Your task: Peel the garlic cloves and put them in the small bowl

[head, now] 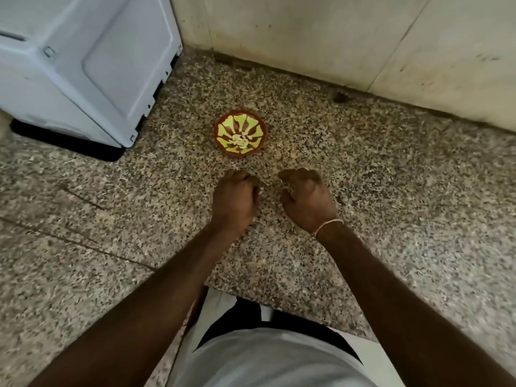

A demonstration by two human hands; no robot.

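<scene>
Peeled garlic cloves (240, 140) in sm. bowl (220, 127)

Soft, dim, even indoor light falls on the speckled granite worktop (363, 177). A dark shadow sits under the pale blue-white plastic appliance (83, 65) at ten o'clock. Wide-angle bending curves the edges; corners and forearms look smeared and soft.

Small bowl (240, 133) (red with yellow petals) sits upright on the counter, holding pale peeled garlic cloves (239, 139).
</scene>
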